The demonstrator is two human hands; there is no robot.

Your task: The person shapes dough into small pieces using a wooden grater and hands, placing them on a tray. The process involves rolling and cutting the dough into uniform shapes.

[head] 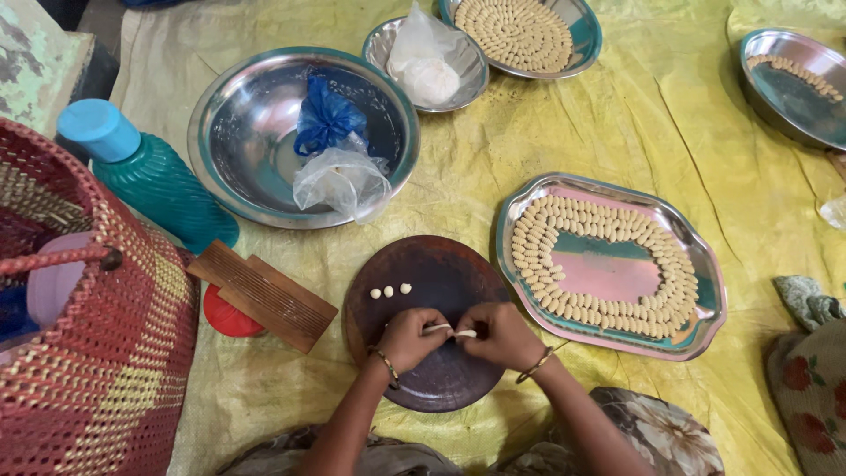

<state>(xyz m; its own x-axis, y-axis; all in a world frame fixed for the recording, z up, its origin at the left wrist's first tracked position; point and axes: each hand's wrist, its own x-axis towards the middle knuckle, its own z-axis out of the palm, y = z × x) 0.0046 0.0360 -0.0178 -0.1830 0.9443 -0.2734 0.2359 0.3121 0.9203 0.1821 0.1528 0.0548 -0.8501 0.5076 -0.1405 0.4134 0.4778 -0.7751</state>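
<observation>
ridged wooden board (264,295) lies left of round dark board (432,322); three dough pellets (390,291) rest on it; left hand (410,337) and right hand (498,335) pinch a thin dough strip (449,330) between them; patterned steel tray (608,269) holds shaped pieces, right.

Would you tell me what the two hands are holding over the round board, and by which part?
A thin strip of pale dough, pinched at its ends: the left hand takes one end, the right hand the other.

woven basket (88,353) cut off, fingertips hidden
</observation>
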